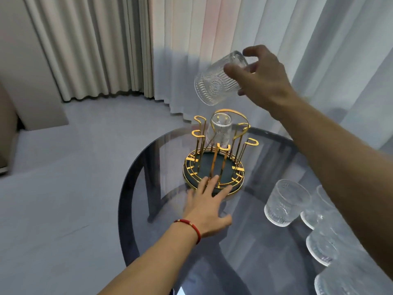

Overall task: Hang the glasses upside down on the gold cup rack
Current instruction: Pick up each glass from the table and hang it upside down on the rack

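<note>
A round, smoky-grey glass surface (pixel 265 145) stands in front of pale pleated curtains (pixel 95 45) and a grey floor (pixel 63 177). Near its far edge sits a gold wire cup rack (pixel 214 167) with a dark green round base, upright prongs ending in small loops, and an arched handle on top.

One clear ribbed glass (pixel 219 130) already hangs upside down on a prong at the back of the rack, its open mouth facing down.

The right hand (pixel 261 75) is raised above the rack, fingers (pixel 231 70) wrapped around the base end of a clear embossed glass tumbler (pixel 217 79). This glass is tilted — its mouth points down and to the left, in the air above the rack's handle and not touching it.

The left hand (pixel 209 201), with a red cord bracelet (pixel 189 226) at the wrist, lies flat and spread on the near edge of the rack's base, fingers open and pressing against the rim, gripping nothing.

To the right, near the edge of the surface, several more clear textured glasses (pixel 285 201) stand clustered close together, well apart from the rack. The right forearm crosses in front of some of them, so their exact number cannot be told.
</note>
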`<state>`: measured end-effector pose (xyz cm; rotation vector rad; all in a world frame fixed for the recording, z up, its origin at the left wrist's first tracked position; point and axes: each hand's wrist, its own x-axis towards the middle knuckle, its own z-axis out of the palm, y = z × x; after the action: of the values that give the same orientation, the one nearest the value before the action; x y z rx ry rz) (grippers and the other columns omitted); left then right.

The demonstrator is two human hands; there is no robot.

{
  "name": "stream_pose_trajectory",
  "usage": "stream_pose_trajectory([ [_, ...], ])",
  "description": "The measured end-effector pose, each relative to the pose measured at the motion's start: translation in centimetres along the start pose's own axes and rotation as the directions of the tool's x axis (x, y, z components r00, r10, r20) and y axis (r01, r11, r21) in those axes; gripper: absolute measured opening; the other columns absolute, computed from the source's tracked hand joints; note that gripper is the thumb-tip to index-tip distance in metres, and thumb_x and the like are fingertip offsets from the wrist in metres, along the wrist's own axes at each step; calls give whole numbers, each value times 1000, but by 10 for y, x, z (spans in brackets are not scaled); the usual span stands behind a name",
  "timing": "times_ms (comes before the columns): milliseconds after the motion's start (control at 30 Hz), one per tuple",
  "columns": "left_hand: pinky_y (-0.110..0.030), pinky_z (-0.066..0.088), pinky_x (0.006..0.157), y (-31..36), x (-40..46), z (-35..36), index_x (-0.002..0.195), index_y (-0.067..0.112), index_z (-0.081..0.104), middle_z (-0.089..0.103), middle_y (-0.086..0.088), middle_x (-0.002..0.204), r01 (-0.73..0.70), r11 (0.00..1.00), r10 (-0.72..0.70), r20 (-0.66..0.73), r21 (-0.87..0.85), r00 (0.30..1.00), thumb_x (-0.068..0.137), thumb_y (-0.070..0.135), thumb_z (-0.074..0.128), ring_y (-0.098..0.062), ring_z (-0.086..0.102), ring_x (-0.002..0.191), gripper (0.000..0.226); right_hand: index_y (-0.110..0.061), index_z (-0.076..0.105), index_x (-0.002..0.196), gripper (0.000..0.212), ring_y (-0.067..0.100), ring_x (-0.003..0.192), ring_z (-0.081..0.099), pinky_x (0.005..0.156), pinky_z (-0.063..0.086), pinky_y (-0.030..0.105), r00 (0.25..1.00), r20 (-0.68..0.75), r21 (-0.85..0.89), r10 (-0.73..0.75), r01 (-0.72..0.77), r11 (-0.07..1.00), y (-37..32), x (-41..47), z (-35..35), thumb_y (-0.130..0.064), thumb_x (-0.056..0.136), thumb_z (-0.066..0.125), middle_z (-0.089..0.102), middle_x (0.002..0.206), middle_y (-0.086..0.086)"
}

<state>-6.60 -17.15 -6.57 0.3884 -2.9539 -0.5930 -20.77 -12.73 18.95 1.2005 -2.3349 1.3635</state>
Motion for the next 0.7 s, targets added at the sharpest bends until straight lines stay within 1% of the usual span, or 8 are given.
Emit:
stream_pose_trajectory([
  [100,-64,8,118,-2,1,2,155,43,13,-1,1,168,7,1000,-7,-3,2,1000,88,55,53,-23,-11,152,79,-17,58,133,67,30,101,69,92,57,48,992,119,-113,34,-20,993,-4,29,31,-55,80,69,66,121,9],
  [200,-63,9,119,-10,0,0,156,42,13,0,3,168,-13,1000,13,-2,-9,1000,89,52,53,-20,-10,152,79,-18,64,129,64,32,104,68,93,56,47,983,178,-209,46,-7,978,1,43,53,-57,78,70,64,125,11],
  [300,-61,7,119,-14,-1,0,156,41,12,0,3,168,-38,999,39,4,-15,999,89,49,54,-19,-12,152,79,-18,69,122,64,27,107,65,89,52,37,972,231,-273,35,30,962,10,49,68,-60,74,72,67,123,8],
  [400,-60,5,120,-16,-2,0,156,41,11,-2,4,168,-48,999,48,14,-20,999,89,46,55,-18,-14,151,81,-15,71,122,67,25,103,62,88,53,38,952,306,-311,30,70,948,20,51,82,-59,72,75,68,124,8],
  [500,-59,4,120,-15,-2,0,156,40,11,-4,3,168,-45,998,45,15,-33,999,88,44,57,-18,-16,151,83,-14,72,121,64,25,101,62,78,51,35,918,392,-366,55,101,925,29,52,94,-56,73,78,68,117,7],
  [600,-59,4,120,-15,-1,1,156,40,11,-4,3,168,-44,998,45,17,-33,999,88,44,57,-18,-16,151,83,-16,72,121,61,21,100,54,65,40,25,860,501,-392,93,131,910,38,54,103,-54,75,80,67,127,7],
  [633,-59,4,120,-15,-1,0,156,40,11,-4,3,168,-45,998,45,18,-33,999,87,44,57,-18,-16,151,83,-18,71,123,61,21,101,52,65,38,25,844,526,-405,107,138,904,40,54,104,-52,74,82,67,128,7],
  [700,-58,4,120,-16,-1,0,156,41,11,-4,4,168,-46,998,47,19,-31,999,87,44,57,-17,-16,151,83,-25,67,127,66,25,108,54,77,44,33,818,556,-456,148,151,877,44,57,108,-52,70,85,65,130,7],
])
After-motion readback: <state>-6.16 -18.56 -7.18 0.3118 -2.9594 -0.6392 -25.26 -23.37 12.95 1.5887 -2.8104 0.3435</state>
